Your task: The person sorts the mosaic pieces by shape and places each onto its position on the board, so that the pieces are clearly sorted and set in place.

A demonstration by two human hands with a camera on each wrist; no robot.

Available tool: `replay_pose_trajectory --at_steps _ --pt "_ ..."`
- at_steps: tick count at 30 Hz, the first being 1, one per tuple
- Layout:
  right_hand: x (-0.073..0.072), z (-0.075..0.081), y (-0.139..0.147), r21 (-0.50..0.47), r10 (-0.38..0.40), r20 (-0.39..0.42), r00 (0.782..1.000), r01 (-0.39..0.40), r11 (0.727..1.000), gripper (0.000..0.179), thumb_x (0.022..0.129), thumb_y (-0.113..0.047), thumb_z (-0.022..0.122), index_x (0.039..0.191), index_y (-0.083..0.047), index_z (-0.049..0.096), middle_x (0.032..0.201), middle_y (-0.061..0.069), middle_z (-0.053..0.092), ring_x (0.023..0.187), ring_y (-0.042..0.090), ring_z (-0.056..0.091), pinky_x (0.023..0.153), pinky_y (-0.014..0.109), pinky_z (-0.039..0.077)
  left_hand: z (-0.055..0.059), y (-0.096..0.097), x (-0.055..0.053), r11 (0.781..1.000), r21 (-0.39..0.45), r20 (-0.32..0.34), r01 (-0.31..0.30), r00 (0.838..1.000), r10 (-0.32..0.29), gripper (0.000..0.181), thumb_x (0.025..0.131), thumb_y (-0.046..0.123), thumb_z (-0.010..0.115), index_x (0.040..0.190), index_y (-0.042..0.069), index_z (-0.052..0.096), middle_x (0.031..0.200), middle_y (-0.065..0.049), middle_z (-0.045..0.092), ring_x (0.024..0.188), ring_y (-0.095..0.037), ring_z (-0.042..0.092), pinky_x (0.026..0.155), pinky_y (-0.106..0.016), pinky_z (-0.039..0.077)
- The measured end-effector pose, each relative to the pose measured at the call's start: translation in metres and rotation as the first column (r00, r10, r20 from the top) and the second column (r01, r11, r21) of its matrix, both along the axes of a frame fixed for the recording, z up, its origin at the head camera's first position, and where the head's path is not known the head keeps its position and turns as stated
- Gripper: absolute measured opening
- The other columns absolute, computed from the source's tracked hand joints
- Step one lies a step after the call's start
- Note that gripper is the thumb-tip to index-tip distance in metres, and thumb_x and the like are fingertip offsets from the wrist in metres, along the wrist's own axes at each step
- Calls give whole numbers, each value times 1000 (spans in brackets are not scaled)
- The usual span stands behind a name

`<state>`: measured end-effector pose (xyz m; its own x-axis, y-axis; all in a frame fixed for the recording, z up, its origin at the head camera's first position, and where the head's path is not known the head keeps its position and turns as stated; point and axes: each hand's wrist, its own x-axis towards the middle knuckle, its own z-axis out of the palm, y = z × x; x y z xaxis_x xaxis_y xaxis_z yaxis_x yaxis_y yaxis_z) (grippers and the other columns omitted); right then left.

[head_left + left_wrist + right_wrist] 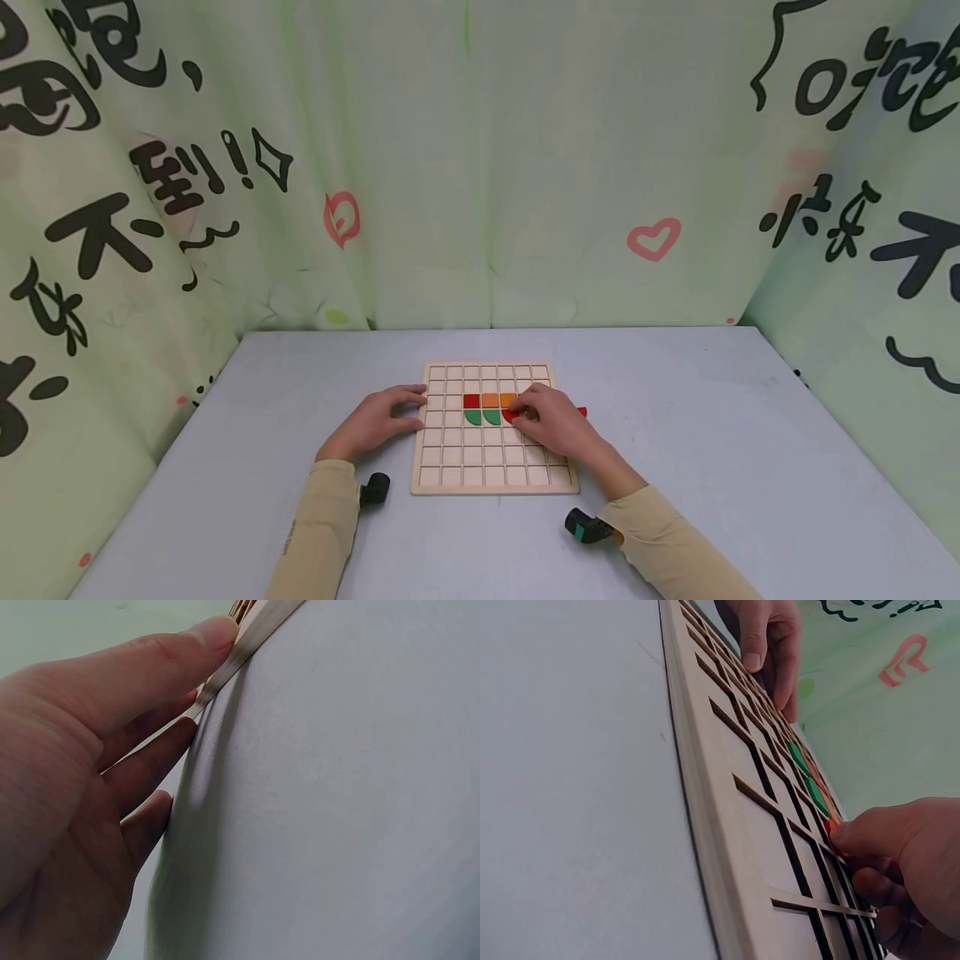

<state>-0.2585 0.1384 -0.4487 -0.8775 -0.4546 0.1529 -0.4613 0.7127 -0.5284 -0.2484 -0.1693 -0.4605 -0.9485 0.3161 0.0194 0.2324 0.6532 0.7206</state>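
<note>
A wooden grid board (495, 491) lies on the table. My left hand (375, 421) rests at its left edge; in the left wrist view the thumb (214, 634) touches the rim, the fingers loosely extended. On the board, my right hand (555, 422) pinches a small red curved piece (508, 416) at a cell right of two green quarter-round pieces (472, 417). Above them sit a red square (471, 401) and orange squares (490, 400). The right wrist view shows the thumb on the red piece (829, 826). Another red piece (582, 411) peeks out behind the right hand.
The white table (675, 375) extends around the board on all sides. Pale green curtains (495, 167) with black lettering enclose the back and sides. Black wrist cameras (375, 490) hang beside both sleeves.
</note>
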Motion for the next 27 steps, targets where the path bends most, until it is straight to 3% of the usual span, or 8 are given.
replay_pose_trajectory --at_steps 16,27 --pt "1 -3 3 -25 25 -47 999 -27 999 12 87 -9 72 98 -6 74 95 2 64 79 12 54 70 27 49 -1 1 0 1000 -8 15 -22 1000 22 41 85 19 77 124 8 67 144 -2 52 139 -28 39 114 -46 34" --pt "3 0 7 -35 -31 -39 999 29 999 13 87 -11 72 99 -8 75 94 0 64 81 13 55 73 30 51 -1 1 1 1000 6 21 -22 1000 22 41 85 18 77 124 8 67 143 -2 52 139 -28 39 114 -45 33"
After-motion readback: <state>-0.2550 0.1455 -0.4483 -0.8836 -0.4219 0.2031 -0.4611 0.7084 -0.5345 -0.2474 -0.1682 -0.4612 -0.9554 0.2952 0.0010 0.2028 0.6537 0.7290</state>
